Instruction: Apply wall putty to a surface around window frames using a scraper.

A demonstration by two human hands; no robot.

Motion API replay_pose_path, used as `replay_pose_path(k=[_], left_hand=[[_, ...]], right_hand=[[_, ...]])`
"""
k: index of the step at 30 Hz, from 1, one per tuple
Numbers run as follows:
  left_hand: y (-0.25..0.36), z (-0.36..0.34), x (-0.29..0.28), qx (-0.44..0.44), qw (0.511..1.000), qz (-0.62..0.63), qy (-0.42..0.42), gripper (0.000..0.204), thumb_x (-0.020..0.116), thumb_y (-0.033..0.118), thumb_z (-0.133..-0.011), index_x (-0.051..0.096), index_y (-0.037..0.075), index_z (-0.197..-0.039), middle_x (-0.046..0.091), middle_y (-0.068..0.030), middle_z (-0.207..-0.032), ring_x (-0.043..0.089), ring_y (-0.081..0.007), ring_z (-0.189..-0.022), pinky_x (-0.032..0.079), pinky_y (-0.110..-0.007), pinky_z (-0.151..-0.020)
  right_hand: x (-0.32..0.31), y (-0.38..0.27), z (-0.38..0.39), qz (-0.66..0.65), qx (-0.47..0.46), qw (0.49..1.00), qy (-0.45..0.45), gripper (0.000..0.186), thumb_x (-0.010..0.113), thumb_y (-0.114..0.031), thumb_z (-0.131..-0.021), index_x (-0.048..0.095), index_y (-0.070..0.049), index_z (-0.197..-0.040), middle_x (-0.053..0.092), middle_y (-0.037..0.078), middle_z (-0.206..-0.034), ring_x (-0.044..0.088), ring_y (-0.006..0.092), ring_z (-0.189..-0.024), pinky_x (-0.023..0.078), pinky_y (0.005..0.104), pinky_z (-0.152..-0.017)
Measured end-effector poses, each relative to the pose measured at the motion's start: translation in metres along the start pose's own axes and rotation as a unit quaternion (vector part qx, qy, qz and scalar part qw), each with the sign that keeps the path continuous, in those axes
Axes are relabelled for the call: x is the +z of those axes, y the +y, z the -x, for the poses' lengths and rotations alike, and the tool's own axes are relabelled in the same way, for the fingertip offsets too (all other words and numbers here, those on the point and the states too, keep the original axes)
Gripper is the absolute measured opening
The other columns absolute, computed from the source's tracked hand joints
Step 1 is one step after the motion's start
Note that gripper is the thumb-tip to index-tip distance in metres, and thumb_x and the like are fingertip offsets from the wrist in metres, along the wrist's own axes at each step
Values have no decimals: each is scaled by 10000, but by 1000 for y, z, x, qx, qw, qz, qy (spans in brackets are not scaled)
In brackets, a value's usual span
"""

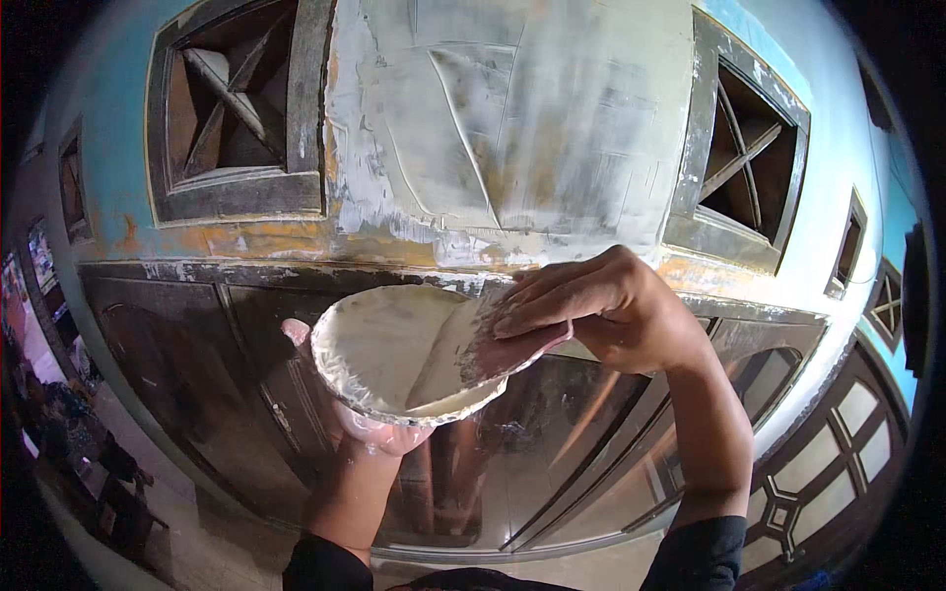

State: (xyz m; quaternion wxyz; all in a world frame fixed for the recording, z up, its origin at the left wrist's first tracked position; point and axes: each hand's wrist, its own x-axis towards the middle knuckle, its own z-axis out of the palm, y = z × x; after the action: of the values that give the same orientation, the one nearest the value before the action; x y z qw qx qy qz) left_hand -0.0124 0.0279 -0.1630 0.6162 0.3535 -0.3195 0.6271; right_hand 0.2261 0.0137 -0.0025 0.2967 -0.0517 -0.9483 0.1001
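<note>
Left hand [370,428]: under the dish [394,350], fingers cupped around its base and clamped on it, one fingertip showing past the left rim.
Right hand [591,305]: fingers together, pressed flat on a scraper [468,350] (blade smeared white).
Scraper: below the right fingers, its edge down inside the dish.
Dish: round, shallow, coated with white putty, between both hands.
Wall [512,128]: just above the right fingers, patched with white filler.
Vents [241,108]: either side of the patch.
</note>
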Motion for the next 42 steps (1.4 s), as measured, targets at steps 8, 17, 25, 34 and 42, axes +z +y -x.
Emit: replay_pose_path(k=[8,17,25,34,42], left_hand=[[1,0,-5,5,1000,1,-17,939,401,772,-959,352,57,-1566,347,-236,-1609,353,-476,-1465,329,-665,-1173],[3,-1,-2,3,999,3,-35,939,393,777,-959,360,59,-1563,356,-232,-1606,360,-473,-1463,335,-663,-1171],[13,-13,17,-70,995,56,49,1049,425,861,-879,433,22,-1508,481,-264,-1504,517,-481,-1335,429,-669,-1095],[26,-17,12,-23,997,-46,56,1068,418,870,-871,409,35,-1536,429,-262,-1552,463,-478,-1391,396,-670,-1122],[11,-21,20,-37,991,-127,-9,985,594,517,-941,176,-123,-1562,59,-395,-1617,-15,-553,-1506,325,-577,-1213]], right_hand=[[0,-2,3,2,0,1000,6,431,665,163,-794,778,-80,-1132,767,121,-1121,732,300,-1075,574,387,-954],[-4,-5,-10,-74,58,981,172,219,653,43,-963,732,19,-1166,766,109,-1107,693,143,-1033,561,318,-923],[-35,2,-17,-348,82,891,278,338,639,-29,-993,600,52,-1319,721,136,-1185,711,221,-1036,592,384,-957],[-171,8,24,-222,-32,882,413,374,583,-110,-1021,555,41,-1361,652,166,-1291,654,271,-1179,561,393,-1035],[-291,20,101,294,-87,892,333,436,658,-163,-1000,565,-19,-1401,614,170,-1374,630,286,-1217,530,382,-1067]])
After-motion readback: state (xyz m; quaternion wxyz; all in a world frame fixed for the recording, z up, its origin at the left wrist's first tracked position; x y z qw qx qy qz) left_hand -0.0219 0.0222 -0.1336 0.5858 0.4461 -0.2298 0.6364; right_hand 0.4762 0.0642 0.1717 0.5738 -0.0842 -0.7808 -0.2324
